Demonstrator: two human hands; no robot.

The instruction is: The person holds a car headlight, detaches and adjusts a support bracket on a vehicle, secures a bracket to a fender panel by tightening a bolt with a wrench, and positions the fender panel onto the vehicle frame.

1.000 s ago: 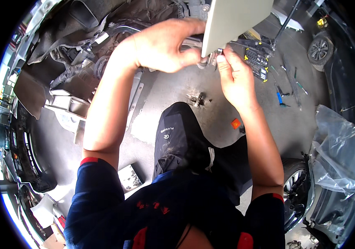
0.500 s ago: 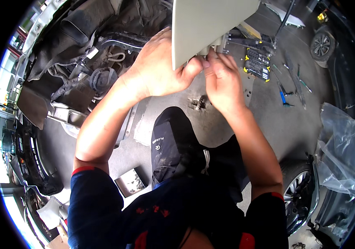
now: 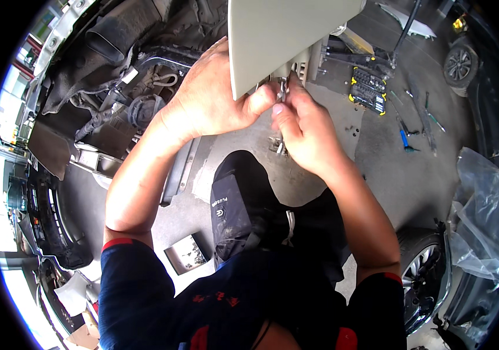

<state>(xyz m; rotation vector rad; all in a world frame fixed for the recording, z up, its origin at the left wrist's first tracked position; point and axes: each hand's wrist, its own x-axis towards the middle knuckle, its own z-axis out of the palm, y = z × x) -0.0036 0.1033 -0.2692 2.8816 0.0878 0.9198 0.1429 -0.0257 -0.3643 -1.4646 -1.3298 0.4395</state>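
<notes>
A pale grey-beige car body panel (image 3: 284, 35) reaches down from the top of the view. My left hand (image 3: 211, 102) is closed around its left edge. The fingers are hidden behind the panel, and the thumb lies near its lower corner. Just below the panel, my right hand (image 3: 307, 125) pinches a small shiny metal piece (image 3: 282, 87) between thumb and fingers. Its exact kind is too small to make out. Both thumbs are close together at this spot, by a slotted pale bracket (image 3: 302, 70) under the panel's edge.
An exposed engine bay with a black hose (image 3: 115, 35) lies left. On the floor are a socket set (image 3: 368, 90), a blue-handled tool (image 3: 404, 140) and an open box of small parts (image 3: 187, 254). A wheel (image 3: 421, 262) and clear plastic sheeting (image 3: 485, 216) stand at right.
The panel's lower corner has shifted slightly left. My right hand has drawn a little down and toward me, and the shiny metal piece now shows between my fingers.
</notes>
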